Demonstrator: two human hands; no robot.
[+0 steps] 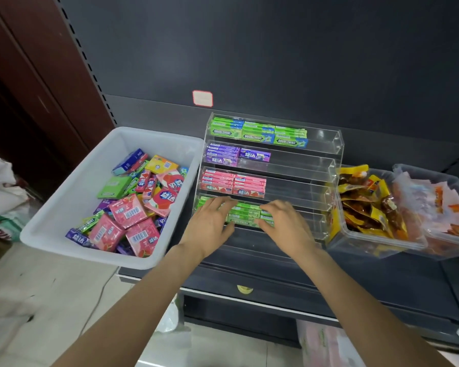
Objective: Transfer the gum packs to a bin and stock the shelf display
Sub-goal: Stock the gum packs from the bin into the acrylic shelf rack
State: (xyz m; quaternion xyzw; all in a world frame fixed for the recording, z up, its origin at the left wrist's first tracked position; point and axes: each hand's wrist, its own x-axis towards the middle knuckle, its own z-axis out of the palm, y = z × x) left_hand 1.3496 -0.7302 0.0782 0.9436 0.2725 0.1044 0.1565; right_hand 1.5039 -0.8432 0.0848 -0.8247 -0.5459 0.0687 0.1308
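A clear acrylic tiered display (326, 165) stands on the dark shelf. Its top tier holds green Doublemint packs (257, 133), the second purple packs (233, 154), the third pink packs (233, 184), and the lowest tier light green packs (245, 214). My left hand (210, 221) lies flat with straight fingers on the left end of the lowest tier's green packs. My right hand (284, 221) rests on the same row further right, fingers spread. A white bin (64, 207) to the left holds several loose gum packs (135, 205) in pink, purple, green, yellow and blue.
Right of the display stand two clear tubs, one with yellow and brown snack packets (368, 207) and one with pale wrapped packets (440, 205). A red-edged price label (202, 98) sticks on the dark back panel. White bags (0, 186) lie on the floor at left.
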